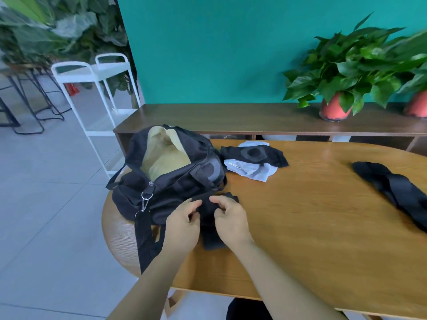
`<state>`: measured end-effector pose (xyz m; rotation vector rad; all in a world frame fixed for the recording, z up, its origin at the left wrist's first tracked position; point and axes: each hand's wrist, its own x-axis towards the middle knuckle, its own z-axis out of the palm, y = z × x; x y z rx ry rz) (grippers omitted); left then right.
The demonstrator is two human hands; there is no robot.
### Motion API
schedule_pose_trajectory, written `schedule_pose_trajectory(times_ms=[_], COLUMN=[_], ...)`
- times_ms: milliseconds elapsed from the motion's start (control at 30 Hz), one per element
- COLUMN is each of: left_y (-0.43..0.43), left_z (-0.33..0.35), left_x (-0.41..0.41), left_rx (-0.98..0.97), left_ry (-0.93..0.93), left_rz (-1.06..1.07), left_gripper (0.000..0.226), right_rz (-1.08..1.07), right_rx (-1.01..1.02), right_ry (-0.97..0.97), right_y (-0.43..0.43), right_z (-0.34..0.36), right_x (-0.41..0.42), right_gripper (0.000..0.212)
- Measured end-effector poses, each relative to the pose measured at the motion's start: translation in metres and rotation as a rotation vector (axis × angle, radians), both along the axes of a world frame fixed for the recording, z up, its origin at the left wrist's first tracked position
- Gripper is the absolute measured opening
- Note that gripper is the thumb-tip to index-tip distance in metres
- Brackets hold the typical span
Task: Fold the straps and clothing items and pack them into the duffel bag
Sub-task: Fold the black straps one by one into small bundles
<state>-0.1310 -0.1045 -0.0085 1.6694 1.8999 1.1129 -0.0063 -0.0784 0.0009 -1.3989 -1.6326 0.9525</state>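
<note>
A black duffel bag (171,172) with a pale yellow lining lies unzipped at the left end of the wooden table (312,218). Its wide black shoulder strap (144,241) hangs from a metal clip over the table's edge. In front of the bag, my left hand (182,224) and my right hand (230,221) both pinch a black strap (211,212) that lies partly folded on the table. A black and white garment (253,161) is crumpled to the right of the bag. A twisted black cloth (392,190) lies at the table's right side.
A dark wooden shelf unit (254,118) runs behind the table against a teal wall, with two potted plants (346,72) on it. A white metal cart (92,88) stands on the tiled floor at the left, with black stools beyond it.
</note>
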Motion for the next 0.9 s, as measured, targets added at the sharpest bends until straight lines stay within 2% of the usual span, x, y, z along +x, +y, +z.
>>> schedule_pose_trajectory(times_ms=[200,433,667,900], left_y=[0.01,0.004,0.005,0.009], left_z=[-0.005,0.005,0.01,0.009], left_x=[0.005,0.011,0.054,0.137], left_rx=[-0.053,0.02,0.03,-0.004], left_ry=[0.133,0.21,0.352,0.441], left_rz=[0.022,0.097,-0.002,-0.14], left_gripper=[0.038,0.039,0.033,0.031], right_rz=[0.056,-0.024,-0.137,-0.302], right_rx=[0.015,0.0,-0.051,-0.065], right_ry=[-0.13,-0.072,-0.074,-0.108], right_y=[0.004,0.005,-0.004,-0.015], right_z=[-0.01,-0.013,-0.002,0.004], right_x=[0.008,0.029,0.083,0.172], right_gripper=[0.047,0.044,0.045,0.044])
